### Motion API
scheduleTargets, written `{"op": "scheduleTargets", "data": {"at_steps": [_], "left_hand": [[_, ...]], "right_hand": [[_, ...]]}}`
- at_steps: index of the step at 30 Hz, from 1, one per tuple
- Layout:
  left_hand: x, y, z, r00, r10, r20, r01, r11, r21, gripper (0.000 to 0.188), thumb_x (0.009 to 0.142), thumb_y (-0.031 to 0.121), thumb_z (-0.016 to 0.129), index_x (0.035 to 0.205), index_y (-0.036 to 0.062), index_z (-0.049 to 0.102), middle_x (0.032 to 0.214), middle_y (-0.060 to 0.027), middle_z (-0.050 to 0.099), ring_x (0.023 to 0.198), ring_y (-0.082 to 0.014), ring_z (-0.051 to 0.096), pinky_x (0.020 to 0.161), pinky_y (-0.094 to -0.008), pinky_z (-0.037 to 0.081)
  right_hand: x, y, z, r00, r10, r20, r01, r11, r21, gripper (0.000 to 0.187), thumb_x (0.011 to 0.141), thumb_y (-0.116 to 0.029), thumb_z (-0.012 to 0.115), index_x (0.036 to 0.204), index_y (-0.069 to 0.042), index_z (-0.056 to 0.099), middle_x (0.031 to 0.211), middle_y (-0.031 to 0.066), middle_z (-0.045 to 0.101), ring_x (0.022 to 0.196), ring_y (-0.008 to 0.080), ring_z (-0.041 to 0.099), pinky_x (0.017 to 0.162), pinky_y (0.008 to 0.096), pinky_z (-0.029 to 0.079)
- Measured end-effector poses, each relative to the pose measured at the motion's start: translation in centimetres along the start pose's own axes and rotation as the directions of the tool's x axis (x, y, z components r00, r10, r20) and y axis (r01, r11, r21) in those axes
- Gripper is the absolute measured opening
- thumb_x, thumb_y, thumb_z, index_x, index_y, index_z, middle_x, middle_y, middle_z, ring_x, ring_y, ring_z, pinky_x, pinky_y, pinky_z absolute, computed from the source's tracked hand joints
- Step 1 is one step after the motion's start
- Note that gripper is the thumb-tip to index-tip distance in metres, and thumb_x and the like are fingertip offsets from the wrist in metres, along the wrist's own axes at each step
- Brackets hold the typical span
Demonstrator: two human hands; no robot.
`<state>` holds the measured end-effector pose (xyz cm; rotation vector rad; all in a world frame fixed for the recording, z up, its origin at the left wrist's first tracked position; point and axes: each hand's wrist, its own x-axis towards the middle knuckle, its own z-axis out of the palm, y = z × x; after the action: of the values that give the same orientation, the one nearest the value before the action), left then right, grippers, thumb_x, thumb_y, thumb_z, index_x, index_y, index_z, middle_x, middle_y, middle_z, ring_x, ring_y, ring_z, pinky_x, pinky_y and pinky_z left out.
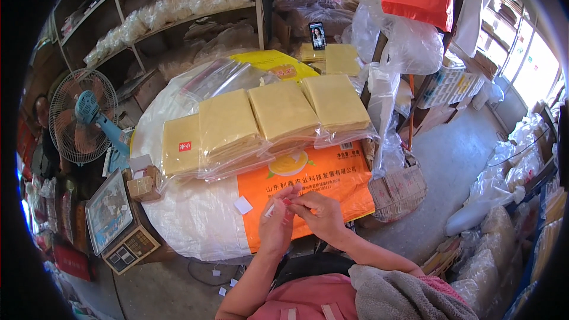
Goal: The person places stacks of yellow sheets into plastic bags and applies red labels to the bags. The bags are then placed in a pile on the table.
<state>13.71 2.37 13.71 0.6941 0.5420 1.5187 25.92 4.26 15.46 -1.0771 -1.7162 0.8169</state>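
Note:
Just above the front of the table, my left hand [276, 225] is closed on small red-and-white stickers [287, 202]. The fingertips of my right hand [321, 212] pinch at the same stickers, so both hands meet there. Beyond them several stacks of tan paper pouches [283, 109] lie side by side in clear plastic sleeves. On the leftmost pouch stack [176, 161] a red square sticker [185, 146] shows. A white paper square [242, 205] rests on the orange printed sack [308, 195], left of my hands.
White woven sacking [201, 219] covers the table. At left stand a blue fan [89, 109], a small cardboard box [144, 184] and a larger box [127, 234]. A phone [317, 35] stands at the back. Plastic-wrapped bundles [498, 243] line the right side. Paper scraps [222, 291] litter the floor.

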Motion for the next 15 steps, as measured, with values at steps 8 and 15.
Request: {"op": "scheduleTargets", "data": {"at_steps": [8,15], "left_hand": [[-0.2,-0.2,0.2,0.999,-0.043,-0.006,0.042,0.998,-0.040,0.037,0.098,0.030,0.044,0.118,0.0002,0.050,0.124,-0.0197,0.054,0.114,-0.0274,0.054,0.099,-0.0392,0.042],[0.4,1.0,-0.1,0.991,0.000,-0.131,-0.012,0.996,-0.091,0.038,0.099,0.031,0.044,0.117,-0.0012,0.051,0.118,-0.0174,0.057,0.107,-0.0238,0.057,0.095,-0.0373,0.045]], "right_hand": [[0.5,-0.7,-0.6,0.990,0.112,0.086,-0.113,0.994,0.007,0.016,0.078,-0.011,0.073,0.086,0.001,0.066,0.080,0.0099,0.065,0.069,0.0156,0.062,0.064,0.0264,0.048],[1.7,0.3,-1.2,0.969,0.229,0.091,-0.242,0.953,0.181,0.020,0.087,-0.011,0.065,0.101,0.003,0.064,0.077,0.0050,0.064,0.068,0.0081,0.059,0.064,0.0227,0.048]]}}
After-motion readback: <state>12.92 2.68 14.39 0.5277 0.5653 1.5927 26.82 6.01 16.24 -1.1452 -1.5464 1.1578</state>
